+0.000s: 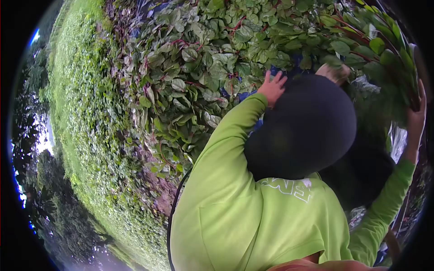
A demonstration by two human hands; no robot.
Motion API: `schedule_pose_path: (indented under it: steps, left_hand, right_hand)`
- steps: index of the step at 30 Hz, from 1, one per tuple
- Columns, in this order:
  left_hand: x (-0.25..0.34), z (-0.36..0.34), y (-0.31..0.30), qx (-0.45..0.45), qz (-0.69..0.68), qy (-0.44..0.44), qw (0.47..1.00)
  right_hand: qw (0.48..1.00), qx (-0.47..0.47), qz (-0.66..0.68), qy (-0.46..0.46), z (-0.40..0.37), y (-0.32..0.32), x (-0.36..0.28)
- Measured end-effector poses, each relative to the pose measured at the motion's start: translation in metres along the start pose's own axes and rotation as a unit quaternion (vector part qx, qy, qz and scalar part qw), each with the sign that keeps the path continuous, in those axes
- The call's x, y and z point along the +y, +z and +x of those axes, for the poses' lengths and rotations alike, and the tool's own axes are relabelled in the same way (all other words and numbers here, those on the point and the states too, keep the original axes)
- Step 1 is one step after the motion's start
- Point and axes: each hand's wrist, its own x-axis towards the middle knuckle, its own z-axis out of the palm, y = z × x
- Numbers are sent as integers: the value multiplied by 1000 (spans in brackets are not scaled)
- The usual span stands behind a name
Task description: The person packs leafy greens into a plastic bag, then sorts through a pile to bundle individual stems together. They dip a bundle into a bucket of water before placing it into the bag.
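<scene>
My left hand [272,89] reaches over the leafy greens, its fingers spread and nothing visible in them. At the far right my right hand [417,110] grips the stems of an upright bunch of leafy stems [384,54], dark green with reddish stalks. A wide heap of green leaves with reddish stems [194,72] lies beyond and to the left of my left hand. Between my arms, a large dark rounded shape [300,128], apparently my knee, hides what lies beneath. Beyond it is a blurred skin-coloured shape [333,72], partly behind a leaf; I cannot tell what it is.
Blue material [246,95] shows through gaps in the leaves. Clear plastic [398,142] is near my right forearm. A strip of bare soil [165,194] runs beside the heap, with low green plants [95,131] to its left and dark trees [63,207] beyond.
</scene>
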Motion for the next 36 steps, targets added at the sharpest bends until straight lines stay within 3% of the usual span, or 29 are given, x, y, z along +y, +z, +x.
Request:
schedule_pose_path:
  steps: [1, 3, 4, 5, 6, 7, 8, 9, 10, 13, 15, 17, 20, 21, 23, 25, 26, 29, 32, 33, 36]
  left_hand:
    - [9, -15, -17, -4, -34, 31, 999]
    - [38, -49, -47, -12, -109, 98, 989]
    - [68, -52, -17, -12, -314, 61, 947]
    - [109, -47, 36, -10, -504, 21, 863]
    - [135, -43, 65, -9, -672, -18, 740]
    - [128, -40, 55, 49, -500, 54, 863]
    - [118, -36, 48, 103, -306, 123, 938]
    - [106, -41, 22, 153, -97, 186, 966]
    - [83, -53, -27, 146, -165, 161, 962]
    - [68, -53, -17, 202, -344, 23, 917]
    - [46, -59, -19, 166, -424, -189, 870]
    - [39, -69, 7, 259, -308, -371, 837]
    - [12, -92, 34, 84, -458, -386, 796]
    - [4, -92, 61, 76, -413, -391, 819]
    - [-26, -101, 50, 72, -463, -430, 772]
    - [-51, -110, 15, 151, -751, -452, 458]
    - [-63, -112, 4, 166, -794, -433, 393]
    - [-79, -108, -44, 236, -829, -430, 268]
    - [-81, -78, -69, 278, -877, -355, 166]
    - [-81, -63, -76, 285, -889, -327, 146]
    - [-79, -8, -95, 279, -925, -241, 90]
  right_hand:
    - [990, -6, 78, 117, -7, -11, 30]
    - [991, -15, 69, 116, -6, -17, 33]
    - [988, -10, 77, 130, -7, -18, 27]
    - [986, -6, 83, 144, -7, -15, 21]
    - [983, -1, 90, 158, -6, -13, 15]
    - [981, 3, 93, 172, -9, -13, 16]
    - [979, 0, 94, 182, -9, -12, 19]
    - [977, -6, 96, 192, -9, -11, 22]
    - [975, -9, 99, 197, -7, -12, 26]
    - [970, -17, 118, 212, -1, -14, 32]
    - [968, -21, 116, 220, 0, -13, 30]
    - [976, 0, 78, 204, 1, -2, 23]
    - [968, -23, 124, 216, 1, 7, 41]
    - [964, -36, 118, 234, -2, 4, 54]
    - [958, -59, 113, 258, -4, 0, 71]
    - [953, -73, 112, 271, -5, 0, 75]
    - [951, -90, 120, 271, -5, 1, 73]
    - [944, -115, 154, 269, 7, 16, 45]
    - [922, -135, 269, 244, 26, 47, -8]
    - [901, -161, 343, 210, 35, 56, -28]
    - [899, -168, 341, 219, 68, 84, -61]
